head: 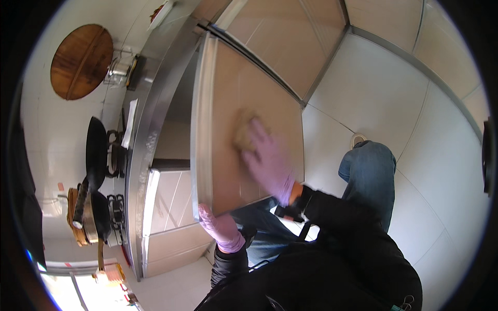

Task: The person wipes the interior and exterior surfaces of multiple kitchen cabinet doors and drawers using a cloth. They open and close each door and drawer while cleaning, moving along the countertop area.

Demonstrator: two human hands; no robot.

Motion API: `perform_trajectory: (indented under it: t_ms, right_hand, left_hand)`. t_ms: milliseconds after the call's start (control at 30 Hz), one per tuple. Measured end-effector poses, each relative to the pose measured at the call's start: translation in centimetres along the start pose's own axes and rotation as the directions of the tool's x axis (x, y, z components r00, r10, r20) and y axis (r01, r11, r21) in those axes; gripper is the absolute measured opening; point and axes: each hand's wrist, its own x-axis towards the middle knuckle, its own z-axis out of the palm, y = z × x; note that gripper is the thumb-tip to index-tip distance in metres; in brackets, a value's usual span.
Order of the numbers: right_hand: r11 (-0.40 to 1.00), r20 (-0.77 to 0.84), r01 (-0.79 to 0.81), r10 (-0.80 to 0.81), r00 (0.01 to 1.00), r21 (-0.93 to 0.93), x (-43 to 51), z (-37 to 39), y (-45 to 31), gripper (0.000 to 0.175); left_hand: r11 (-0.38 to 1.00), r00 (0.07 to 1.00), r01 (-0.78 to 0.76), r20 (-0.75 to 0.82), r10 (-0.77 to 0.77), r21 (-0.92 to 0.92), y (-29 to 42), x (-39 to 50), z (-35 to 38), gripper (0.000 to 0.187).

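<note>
A tan cabinet door with a pale metal edge strip stands swung out from the counter. My left hand, in a pink glove, grips the door's lower-left corner in the picture. My right hand, gloved alike, presses a beige cloth or sponge against the door's broad face. Hand and cloth are blurred, and the fingers partly cover the cloth. Behind the door, the cabinet's dark interior shows only in part.
The steel counter edge runs along the left. On the stove stand a black wok and another pan. A round wooden board leans on the wall. Closed cabinet doors adjoin the open one. My jeans-clad leg is on the tiled floor.
</note>
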Motion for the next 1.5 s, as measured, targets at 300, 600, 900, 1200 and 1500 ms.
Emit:
perform_trajectory:
  t_ms: [300,600,900,1200,1500]
  right_hand:
    - [0.989,-0.013,0.005,-0.003,1.0,0.148,-3.7,4.0,4.8,0.051]
    - [0.866,-0.055,-0.497,0.5,0.864,0.06,-0.6,4.6,12.8,0.05]
    - [0.949,-0.085,0.188,-0.172,0.982,0.254,7.7,1.6,6.5,0.058]
    - [0.808,-0.079,-0.586,0.581,0.81,-0.059,2.7,5.0,27.6,0.062]
    - [0.967,-0.135,-0.231,0.245,0.96,0.111,10.3,5.5,22.8,0.054]
  left_hand:
    - [0.894,0.865,-0.203,-0.355,0.354,0.399,-3.3,1.3,2.6,0.046]
    - [0.977,0.882,-0.212,-0.433,0.183,-0.019,-2.6,2.2,1.9,0.045]
    - [0.689,0.668,-0.316,-0.363,0.649,0.652,-4.1,1.3,4.3,0.049]
    - [0.915,0.505,-0.245,-0.763,0.403,0.321,-3.6,2.5,6.2,0.06]
    - [0.856,0.588,-0.27,-0.629,0.509,0.441,-3.5,1.0,6.5,0.068]
